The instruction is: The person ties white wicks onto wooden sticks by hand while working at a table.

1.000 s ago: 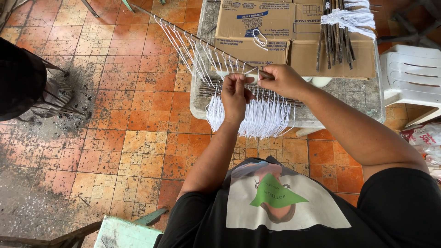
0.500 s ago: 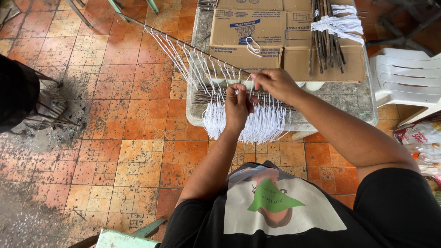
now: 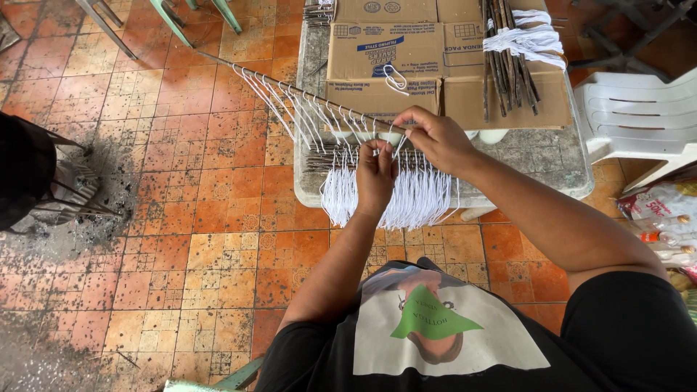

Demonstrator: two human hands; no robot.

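This looks like a small home workshop on a patio. The floor (image 3: pixel 181 218) has worn orange tiles. A stone table (image 3: pixel 537 163) holds flat cardboard boxes (image 3: pixel 385 51) and sticks (image 3: pixel 508 65). A white plastic chair (image 3: pixel 639 116) stands near.

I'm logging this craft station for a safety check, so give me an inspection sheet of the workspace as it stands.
Surface: grey stone-topped table, worn, partly covered.
Job's things: long stick strung with white string loops; a fringe of white strings hangs over the table edge.
Clutter: flattened cardboard boxes; stick bundle tied with white string.
Grippers: left hand pinches a string; right hand holds the stick.
Cables: nothing seen.
Surroundings: orange tiled floor with dark stains; white plastic chair; bottles at right.
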